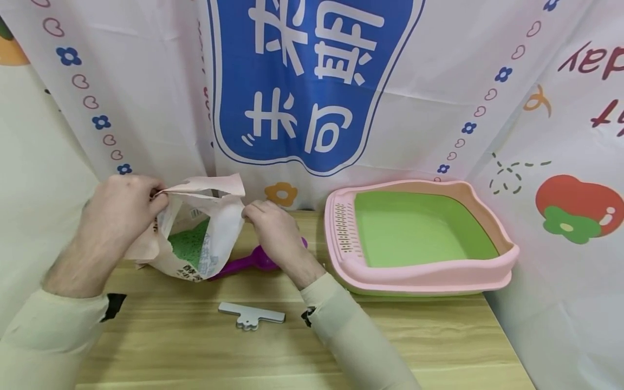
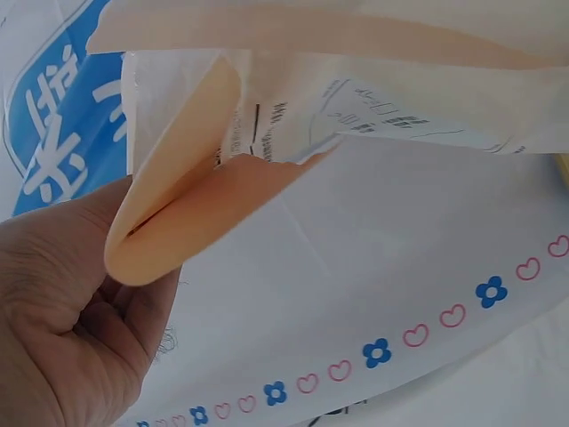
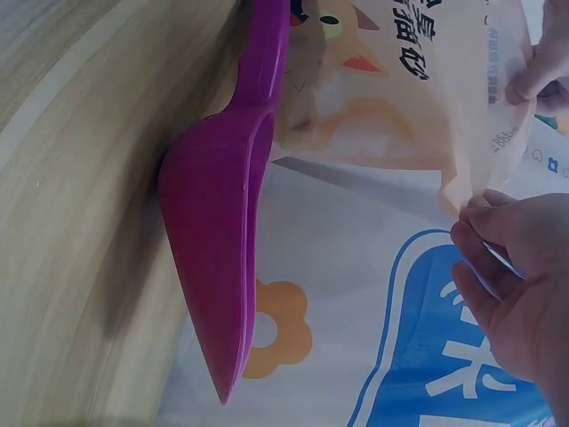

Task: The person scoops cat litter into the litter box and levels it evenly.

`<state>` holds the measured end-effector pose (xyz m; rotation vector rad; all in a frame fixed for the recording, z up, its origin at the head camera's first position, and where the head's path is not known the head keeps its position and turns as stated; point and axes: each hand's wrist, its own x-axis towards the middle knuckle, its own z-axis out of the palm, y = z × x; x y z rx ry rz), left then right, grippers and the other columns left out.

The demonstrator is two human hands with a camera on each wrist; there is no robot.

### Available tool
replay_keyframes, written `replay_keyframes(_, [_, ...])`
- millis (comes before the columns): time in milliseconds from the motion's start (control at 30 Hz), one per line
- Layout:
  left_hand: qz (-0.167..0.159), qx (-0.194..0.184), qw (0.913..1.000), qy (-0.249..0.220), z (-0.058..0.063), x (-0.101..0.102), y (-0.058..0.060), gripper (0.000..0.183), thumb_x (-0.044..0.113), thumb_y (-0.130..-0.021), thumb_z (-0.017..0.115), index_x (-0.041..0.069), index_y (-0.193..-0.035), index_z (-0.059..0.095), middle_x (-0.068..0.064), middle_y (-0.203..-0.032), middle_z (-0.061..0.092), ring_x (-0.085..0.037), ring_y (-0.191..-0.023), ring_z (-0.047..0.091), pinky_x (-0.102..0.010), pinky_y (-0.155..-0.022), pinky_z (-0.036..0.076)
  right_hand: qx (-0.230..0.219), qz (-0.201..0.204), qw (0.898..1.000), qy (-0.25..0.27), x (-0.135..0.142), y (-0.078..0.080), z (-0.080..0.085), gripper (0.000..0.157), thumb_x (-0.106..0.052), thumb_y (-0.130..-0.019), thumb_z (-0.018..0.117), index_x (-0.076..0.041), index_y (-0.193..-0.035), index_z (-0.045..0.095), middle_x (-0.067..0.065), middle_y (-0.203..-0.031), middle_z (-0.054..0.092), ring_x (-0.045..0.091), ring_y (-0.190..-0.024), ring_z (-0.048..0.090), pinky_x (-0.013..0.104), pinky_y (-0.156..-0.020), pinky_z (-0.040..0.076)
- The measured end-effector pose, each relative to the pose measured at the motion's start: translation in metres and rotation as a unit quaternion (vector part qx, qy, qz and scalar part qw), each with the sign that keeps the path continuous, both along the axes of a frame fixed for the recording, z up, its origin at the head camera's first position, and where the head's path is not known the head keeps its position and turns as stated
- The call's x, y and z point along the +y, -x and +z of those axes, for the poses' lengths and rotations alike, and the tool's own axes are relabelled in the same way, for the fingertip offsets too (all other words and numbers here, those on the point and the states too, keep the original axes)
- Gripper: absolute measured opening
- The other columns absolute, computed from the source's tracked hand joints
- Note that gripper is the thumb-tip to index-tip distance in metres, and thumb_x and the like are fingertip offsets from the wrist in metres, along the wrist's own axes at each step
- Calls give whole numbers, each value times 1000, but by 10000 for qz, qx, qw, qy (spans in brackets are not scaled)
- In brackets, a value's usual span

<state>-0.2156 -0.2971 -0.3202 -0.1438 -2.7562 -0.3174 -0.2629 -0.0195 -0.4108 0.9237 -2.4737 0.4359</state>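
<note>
A paper-like bag of cat litter (image 1: 226, 222) stands at the left of the table with its top open and green granules (image 1: 189, 242) inside. My left hand (image 1: 117, 211) pinches the left edge of the bag's mouth; in the left wrist view the folded flap (image 2: 191, 209) lies between thumb and fingers. At the opposite edge, my right hand (image 1: 278, 233) pinches the bag's corner between thumb and fingertips, as the right wrist view shows too. A purple scoop (image 3: 209, 196) lies on the table beside the bag, beneath my right hand, partly hidden by it in the head view.
On the right stands a litter box (image 1: 419, 279) with a pink rim and green inside. A grey sealing clip (image 1: 251, 314) lies on the wooden table (image 1: 195, 346) in front of the bag. A printed cloth (image 1: 414, 130) hangs behind everything.
</note>
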Motion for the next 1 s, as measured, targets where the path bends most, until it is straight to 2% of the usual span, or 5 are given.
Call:
replay_keyframes(133, [73, -58, 9998, -203, -3, -5, 6, 23, 22, -103, 60, 6, -100, 76, -18, -82, 73, -27, -64, 60, -35, -43, 41, -47, -92, 9999, 90, 5, -3, -1, 17, -21, -108, 59, -25, -120, 71, -15, -123, 74, 5, -118, 69, 18, -102, 56])
replay_keyframes(333, [188, -171, 9990, -370, -4, -13, 14, 25, 24, -103, 61, 4, -106, 76, -22, -86, 74, -31, -65, 61, -36, -43, 41, -542, -5, 9985, -63, 9, -6, -12, 21, -23, -108, 60, -24, -125, 71, -13, -126, 74, 6, -119, 70, 23, -100, 58])
replay_keyframes(500, [233, -136, 9988, -418, -7, -14, 21, 26, 24, -103, 62, 3, -108, 75, -24, -88, 75, -34, -69, 64, -36, -44, 43, -973, 391, 9918, -724, 6, -9, -27, 27, -20, -105, 66, -21, -131, 71, -8, -132, 74, 10, -126, 69, 25, -110, 54])
replay_keyframes(700, [286, -42, 9985, -469, -10, -14, 31, 26, 26, -103, 62, 5, -108, 76, -26, -92, 76, -37, -72, 65, -36, -45, 41, -1348, 733, 9747, -1625, -3, -19, -44, 31, -23, -103, 68, -27, -134, 71, -13, -136, 72, 6, -128, 68, 24, -107, 56])
replay_keyframes(1000, [180, 164, 9982, -549, -12, -11, 36, 25, 23, -102, 63, 2, -104, 76, -22, -81, 75, -30, -61, 61, -35, -41, 39, -1061, 939, 9608, -2384, -13, -28, -63, 35, -34, -99, 75, -34, -133, 71, -19, -136, 71, 4, -119, 71, 25, -99, 60])
